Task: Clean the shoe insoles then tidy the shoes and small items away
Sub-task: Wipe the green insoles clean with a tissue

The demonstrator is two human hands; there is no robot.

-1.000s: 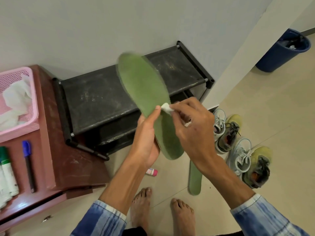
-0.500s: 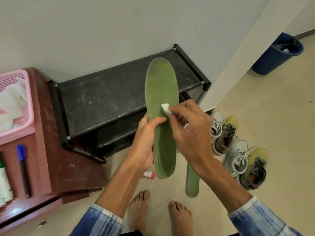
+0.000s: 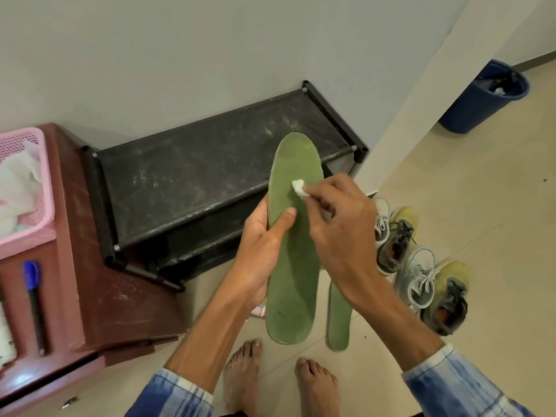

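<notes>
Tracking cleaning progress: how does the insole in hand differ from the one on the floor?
The held insole is gripped by the left hand, a white wad in the right hand pressed on it; the floor insole lies untouched. The held insole shows nearly whole; the floor insole is partly hidden behind the right forearm. Both are green.

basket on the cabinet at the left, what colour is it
Pink, with a mesh-like wall. The basket shows in the head view, at its left edge.
</notes>
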